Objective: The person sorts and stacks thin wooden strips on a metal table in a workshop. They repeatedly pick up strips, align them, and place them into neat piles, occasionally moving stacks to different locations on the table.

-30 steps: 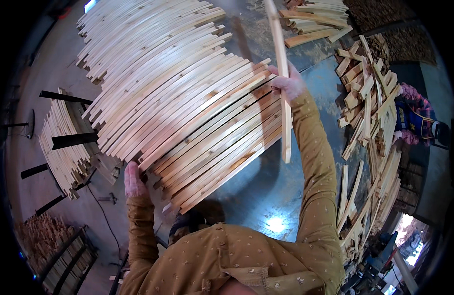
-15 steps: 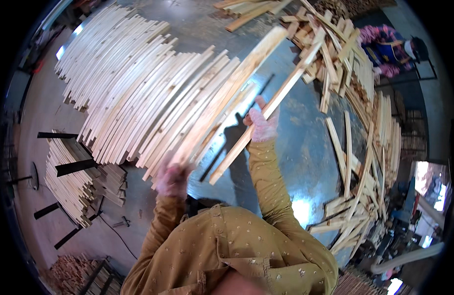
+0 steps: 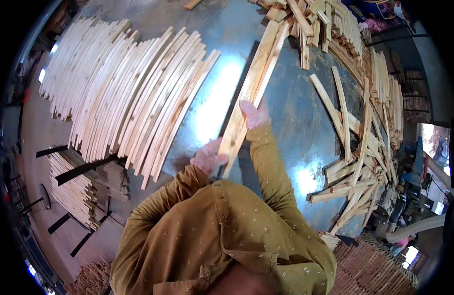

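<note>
Two pale wooden strips lie side by side between my hands above the metal table, slanting away to the upper right. The broad strip [image 3: 246,96] is on the left, and a narrower strip [image 3: 274,54] runs along its right edge. My left hand [image 3: 208,156] is closed at the near end of the broad strip, its fingertips partly hidden. About halfway along, my right hand [image 3: 256,115] grips both strips from the right side, thumb on top. Left of them, a row of similar strips [image 3: 133,93] lies nearly parallel on the table.
The blue-grey metal table [image 3: 291,132] spreads beneath. Jumbled strips [image 3: 354,182] lie along its right side, and more are heaped at the far right [image 3: 305,24]. A stack of strips [image 3: 72,187] stands on a black-armed rack at left. A co-worker's sleeve [image 3: 372,24] shows at the upper right.
The two strips, apart before with one in each hand, are now together. My left hand has moved right, bringing the broad strip against the narrow one. The view has shifted.
</note>
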`<action>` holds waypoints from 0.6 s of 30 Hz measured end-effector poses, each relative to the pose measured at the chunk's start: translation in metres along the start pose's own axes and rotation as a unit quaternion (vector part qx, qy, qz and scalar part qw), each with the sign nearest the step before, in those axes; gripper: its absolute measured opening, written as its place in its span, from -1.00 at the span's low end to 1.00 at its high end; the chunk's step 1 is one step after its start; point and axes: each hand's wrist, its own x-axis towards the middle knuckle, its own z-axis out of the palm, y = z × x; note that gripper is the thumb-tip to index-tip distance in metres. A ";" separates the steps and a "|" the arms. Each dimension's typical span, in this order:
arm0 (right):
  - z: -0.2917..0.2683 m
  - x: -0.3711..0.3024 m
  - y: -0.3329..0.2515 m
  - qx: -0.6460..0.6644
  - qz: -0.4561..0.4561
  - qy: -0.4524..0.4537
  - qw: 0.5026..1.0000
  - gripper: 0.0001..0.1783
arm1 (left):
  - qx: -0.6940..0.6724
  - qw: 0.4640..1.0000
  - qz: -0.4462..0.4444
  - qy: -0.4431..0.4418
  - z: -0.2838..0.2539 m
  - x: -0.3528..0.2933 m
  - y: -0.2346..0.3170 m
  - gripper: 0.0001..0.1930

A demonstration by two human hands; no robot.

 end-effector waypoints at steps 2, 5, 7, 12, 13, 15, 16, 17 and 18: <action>0.005 -0.006 -0.006 -0.169 0.015 0.012 0.985 -0.20 | -0.023 1.000 -0.020 -0.002 -0.009 -0.012 0.014 -0.46; 0.005 -0.008 -0.022 -0.419 0.068 0.062 0.904 -0.17 | -0.095 0.989 0.104 0.041 -0.075 -0.028 -0.009 -0.51; -0.022 0.003 -0.012 -0.529 0.079 0.091 0.840 -0.08 | -0.131 0.948 0.155 0.244 -0.103 -0.049 0.026 -0.52; -0.007 -0.010 0.000 -0.736 0.034 0.121 0.666 0.05 | -0.085 0.695 0.218 0.680 -0.196 -0.094 0.093 -0.40; -0.005 -0.011 0.008 -0.774 -0.044 0.119 0.620 0.05 | -0.069 0.673 0.192 0.711 -0.239 -0.113 0.076 -0.37; 0.008 -0.003 0.014 -0.783 -0.147 0.095 0.596 0.00 | -0.030 0.616 0.124 0.777 -0.316 -0.140 0.028 -0.49; 0.020 0.010 0.012 -0.753 -0.186 0.062 0.628 -0.05 | -0.035 0.609 0.078 0.789 -0.346 -0.151 0.013 -0.61; 0.033 0.024 0.006 -0.723 -0.221 0.035 0.654 -0.10 | -0.086 0.623 0.046 0.776 -0.341 -0.140 0.023 -0.57; 0.047 0.035 -0.001 -0.690 -0.253 0.008 0.678 -0.14 | -0.137 0.634 0.016 0.761 -0.333 -0.128 0.039 -0.53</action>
